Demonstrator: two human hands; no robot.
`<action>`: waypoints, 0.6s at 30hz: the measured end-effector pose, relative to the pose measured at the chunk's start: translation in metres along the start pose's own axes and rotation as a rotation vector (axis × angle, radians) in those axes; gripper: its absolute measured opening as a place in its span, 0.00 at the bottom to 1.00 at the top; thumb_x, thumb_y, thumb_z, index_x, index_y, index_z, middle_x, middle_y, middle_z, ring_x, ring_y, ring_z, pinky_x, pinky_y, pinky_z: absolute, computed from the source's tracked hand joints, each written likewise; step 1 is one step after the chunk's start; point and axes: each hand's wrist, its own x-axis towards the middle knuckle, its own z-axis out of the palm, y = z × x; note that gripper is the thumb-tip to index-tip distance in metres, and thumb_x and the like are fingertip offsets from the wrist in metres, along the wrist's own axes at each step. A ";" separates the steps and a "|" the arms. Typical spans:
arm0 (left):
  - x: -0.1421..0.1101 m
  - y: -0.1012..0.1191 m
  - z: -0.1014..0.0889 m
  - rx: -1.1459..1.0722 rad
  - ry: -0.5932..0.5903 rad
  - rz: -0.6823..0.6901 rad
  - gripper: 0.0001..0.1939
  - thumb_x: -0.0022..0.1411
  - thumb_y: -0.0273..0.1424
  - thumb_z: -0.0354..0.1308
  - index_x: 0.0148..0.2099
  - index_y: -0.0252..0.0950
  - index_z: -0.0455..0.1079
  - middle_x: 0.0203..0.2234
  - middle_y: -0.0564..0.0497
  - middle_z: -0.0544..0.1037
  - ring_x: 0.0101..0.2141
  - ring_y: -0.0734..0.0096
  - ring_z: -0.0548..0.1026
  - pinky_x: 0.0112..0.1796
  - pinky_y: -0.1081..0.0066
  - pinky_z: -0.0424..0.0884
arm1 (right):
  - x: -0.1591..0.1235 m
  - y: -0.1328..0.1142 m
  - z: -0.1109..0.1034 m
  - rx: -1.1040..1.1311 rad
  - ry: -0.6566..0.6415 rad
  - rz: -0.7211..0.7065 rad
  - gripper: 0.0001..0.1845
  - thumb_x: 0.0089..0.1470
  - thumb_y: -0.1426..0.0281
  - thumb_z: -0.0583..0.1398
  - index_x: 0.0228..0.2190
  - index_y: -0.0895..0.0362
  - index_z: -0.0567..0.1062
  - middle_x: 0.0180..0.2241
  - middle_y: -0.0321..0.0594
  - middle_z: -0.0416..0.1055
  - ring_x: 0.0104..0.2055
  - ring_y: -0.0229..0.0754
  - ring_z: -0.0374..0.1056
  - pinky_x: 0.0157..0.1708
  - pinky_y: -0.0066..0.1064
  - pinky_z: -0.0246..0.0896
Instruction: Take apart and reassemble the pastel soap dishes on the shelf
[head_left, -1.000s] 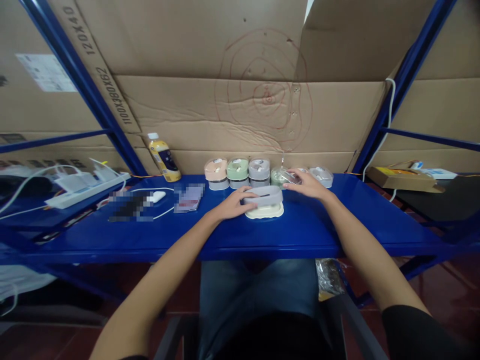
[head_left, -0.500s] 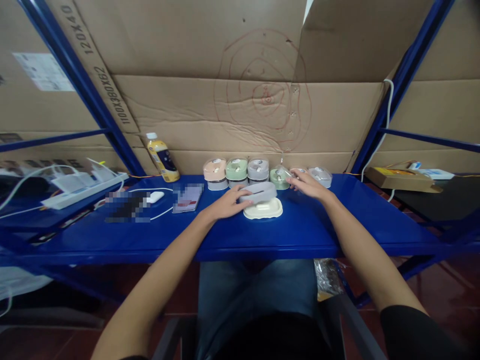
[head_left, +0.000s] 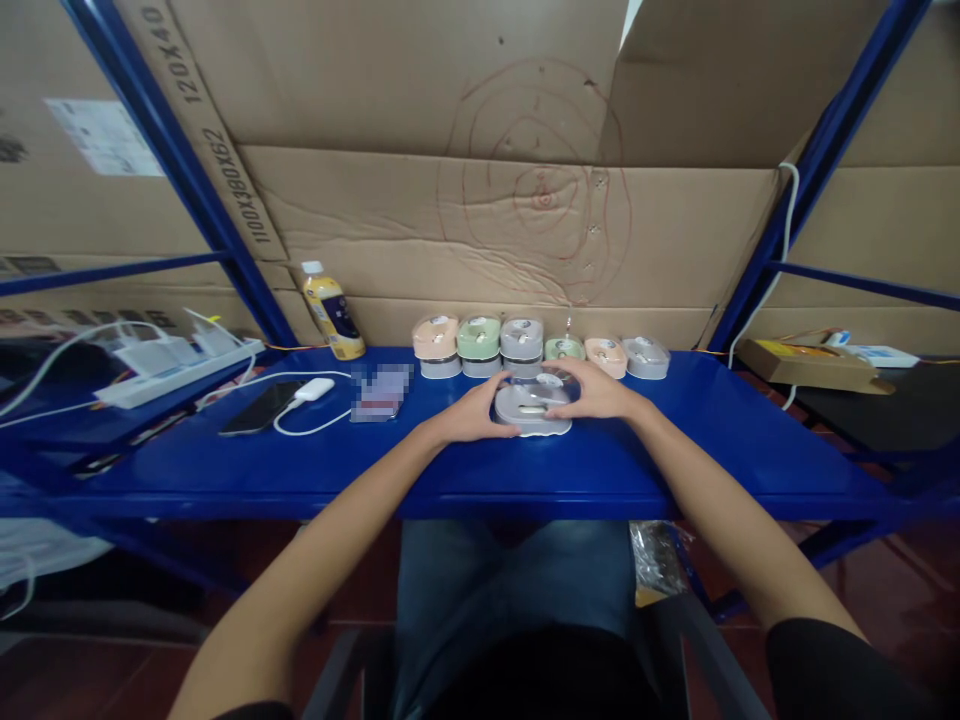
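Note:
A grey oval box with a clear lid (head_left: pixel 531 407) sits on the blue shelf (head_left: pixel 450 470) in front of me. My left hand (head_left: pixel 472 412) presses against its left side with fingers curled round it. From the other side my right hand (head_left: pixel 592 390) cups the box, fingers on the lid's far edge. Behind the box stands a row of similar small boxes: peach (head_left: pixel 434 342), green (head_left: pixel 478 343) and grey (head_left: pixel 520 344) stacked ones, then lower green (head_left: pixel 564 349), peach (head_left: pixel 606 355) and grey (head_left: pixel 646 356) ones.
A yellow drink bottle (head_left: pixel 333 312) stands at the back left. A phone (head_left: pixel 260 407) with a white charger cable, a blurred card (head_left: pixel 380 389) and a power strip (head_left: pixel 176 358) lie to the left. Cardboard sheets line the back; blue uprights frame both sides. A flat box (head_left: pixel 814 362) rests far right.
The right hand came back from the row of boxes with a clear lid and now holds it over the grey box. The grey piece now sits down on the cream base.

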 end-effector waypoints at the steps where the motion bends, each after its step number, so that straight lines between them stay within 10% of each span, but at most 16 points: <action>1: 0.001 -0.002 0.002 -0.040 0.002 -0.023 0.59 0.50 0.49 0.75 0.75 0.34 0.51 0.68 0.30 0.65 0.66 0.39 0.68 0.65 0.45 0.65 | 0.001 -0.002 0.004 -0.022 -0.013 -0.018 0.49 0.44 0.50 0.75 0.64 0.52 0.72 0.59 0.49 0.74 0.59 0.58 0.72 0.61 0.53 0.66; 18: 0.002 0.002 0.007 -0.030 -0.025 -0.013 0.57 0.49 0.48 0.76 0.74 0.36 0.54 0.65 0.34 0.70 0.64 0.38 0.70 0.63 0.43 0.67 | 0.002 0.009 0.021 -0.043 -0.133 -0.034 0.52 0.46 0.48 0.74 0.68 0.48 0.68 0.59 0.47 0.73 0.60 0.58 0.71 0.62 0.51 0.66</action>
